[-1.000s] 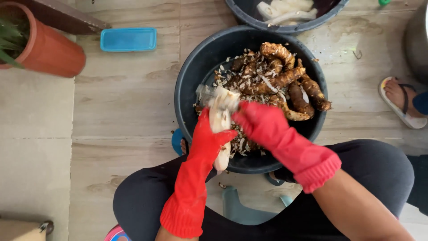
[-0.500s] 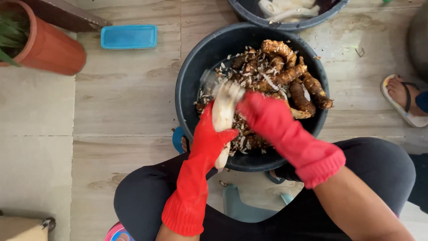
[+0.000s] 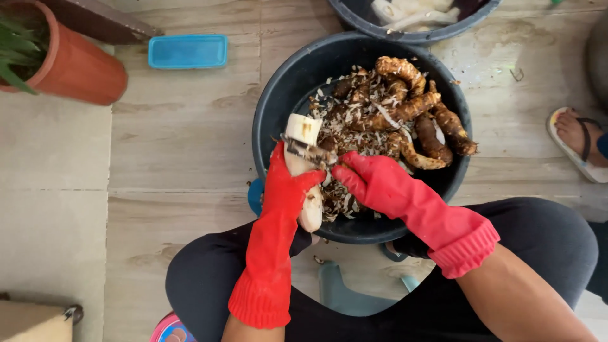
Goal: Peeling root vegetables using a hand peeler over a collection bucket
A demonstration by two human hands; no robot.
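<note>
now: peeling a pale root over a dark tub

low in the frame sit the person's knees in dark trousers (image 3: 209, 278), with a pale teal stool (image 3: 345, 294) showing between them. just above, the left hand (image 3: 286, 183) in a red rubber glove is clenched around a pale peeled root (image 3: 301, 166), holding it nearly upright over the near left rim of the dark round tub (image 3: 269, 120). the right hand (image 3: 373, 180), also gloved in red, is closed on a small blade (image 3: 307, 152) laid across the root's upper part; its handle is hidden in the fist. the root's cut top shows cream with a brown spot.

beyond the hands, centre of the frame, the tub holds a heap of brown unpeeled roots (image 3: 411, 117) and scattered peel scraps (image 3: 345, 114). at the top edge a second dark tub (image 3: 405, 19) carries white peeled pieces (image 3: 411, 11). far right, another person's foot in a sandal (image 3: 579, 142) rests on the tiled floor (image 3: 177, 145). upper left stand a terracotta plant pot (image 3: 69, 60) and a flat blue lid (image 3: 187, 50).
</note>
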